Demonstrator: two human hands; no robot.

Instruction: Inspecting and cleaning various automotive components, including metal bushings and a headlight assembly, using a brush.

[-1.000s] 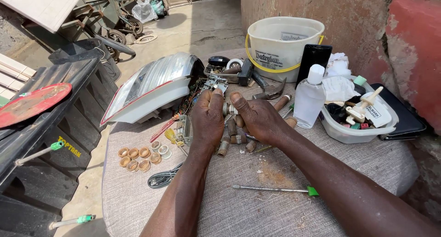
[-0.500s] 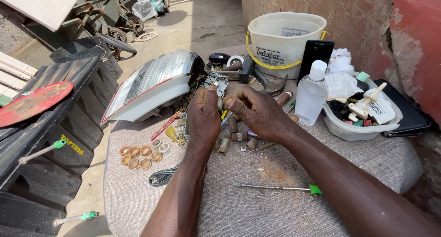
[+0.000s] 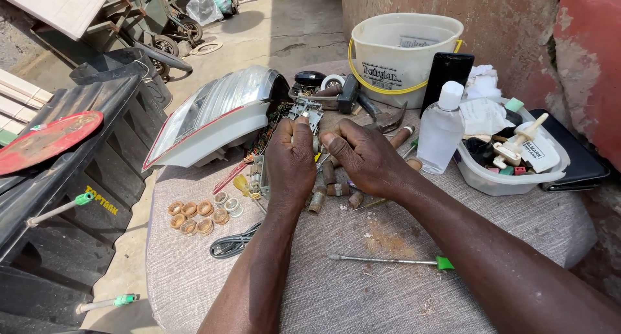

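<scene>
While both hands meet above the cloth-covered table [image 3: 530, 224], the left hand [image 3: 291, 159] is curled shut with its knuckles up, and the right hand [image 3: 365, 156] is closed beside it, thumb tip touching the left. What they pinch between them is hidden. A small metal part [image 3: 309, 114] shows just beyond the fingers, next to the lamp housing [image 3: 213, 117]. Under the hands lie short rusty fittings [image 3: 326, 190]. Left of the hands sits a cluster of brass rings [image 3: 191, 217]. Nearer the person than the hands lies a green-tipped screwdriver [image 3: 388, 261]. Right of the hands stands a clear bottle [image 3: 442, 130], with a white bucket [image 3: 404, 49] beyond it.
</scene>
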